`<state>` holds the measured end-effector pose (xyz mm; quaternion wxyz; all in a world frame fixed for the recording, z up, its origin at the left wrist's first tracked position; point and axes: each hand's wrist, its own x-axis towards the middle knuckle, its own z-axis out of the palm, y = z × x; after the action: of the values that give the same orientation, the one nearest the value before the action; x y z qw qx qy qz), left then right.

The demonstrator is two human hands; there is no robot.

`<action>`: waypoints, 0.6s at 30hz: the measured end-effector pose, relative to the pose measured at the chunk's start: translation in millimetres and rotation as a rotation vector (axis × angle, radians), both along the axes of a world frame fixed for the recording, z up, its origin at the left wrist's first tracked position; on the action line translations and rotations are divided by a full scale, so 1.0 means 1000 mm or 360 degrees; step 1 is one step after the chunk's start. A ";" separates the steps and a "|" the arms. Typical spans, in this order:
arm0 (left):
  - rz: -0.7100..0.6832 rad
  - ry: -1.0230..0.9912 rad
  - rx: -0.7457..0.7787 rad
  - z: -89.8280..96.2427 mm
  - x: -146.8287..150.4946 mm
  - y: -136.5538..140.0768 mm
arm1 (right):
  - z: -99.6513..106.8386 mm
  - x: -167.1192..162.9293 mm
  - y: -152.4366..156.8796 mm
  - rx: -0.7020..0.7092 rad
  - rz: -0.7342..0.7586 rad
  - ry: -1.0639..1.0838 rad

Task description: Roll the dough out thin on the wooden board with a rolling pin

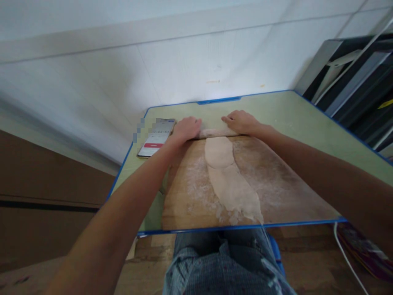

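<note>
At board's (181, 205) 12 o'clock, head view: left hand (188, 128) and right hand (241, 122) closed on rolling pin (216, 132), its ends hidden. Dough strip (231, 180) flat on floured board, running 12 to 5 o'clock. Phone (156, 138) at 10 on bench (273, 112). Step, judged: rolling dough thin. Next move seems to call for even two-handed pressure along strip.

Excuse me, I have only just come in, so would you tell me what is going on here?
A person has the left hand and right hand on a rolling pin, which lies crosswise at the far end of a long, flattened strip of dough. The dough lies on a floured wooden board on a pale green table. A phone lies to the left of the board.
</note>
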<state>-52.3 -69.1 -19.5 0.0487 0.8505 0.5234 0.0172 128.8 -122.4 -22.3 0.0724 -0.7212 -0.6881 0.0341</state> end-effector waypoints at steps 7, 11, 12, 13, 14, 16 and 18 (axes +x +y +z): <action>-0.0605 -0.0095 0.0039 0.015 -0.021 -0.010 | 0.012 0.025 -0.024 -0.0118 0.0624 0.0088; -0.0412 -0.0293 0.0340 0.015 -0.024 -0.034 | 0.003 0.034 -0.035 0.0023 0.0676 0.0204; -0.0379 -0.0334 0.0373 0.014 -0.024 -0.040 | 0.002 0.033 -0.036 0.0041 0.0664 0.0166; -0.0373 -0.0364 0.0389 0.014 -0.024 -0.045 | 0.001 0.032 -0.038 0.0045 0.0642 0.0107; -0.0379 -0.0384 0.0393 0.013 -0.024 -0.050 | 0.000 0.029 -0.039 0.0041 0.0608 0.0034; -0.0398 -0.0399 0.0363 0.012 -0.024 -0.058 | 0.002 0.023 -0.042 0.0033 0.0509 -0.0120; -0.0418 -0.0406 0.0270 0.013 -0.024 -0.063 | 0.004 0.017 -0.045 0.0050 0.0418 -0.0249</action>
<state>-76.6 -131.8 -6.3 0.0447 0.9035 0.3943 0.1622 145.4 -167.1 -18.7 0.0247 -0.6243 -0.7805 -0.0237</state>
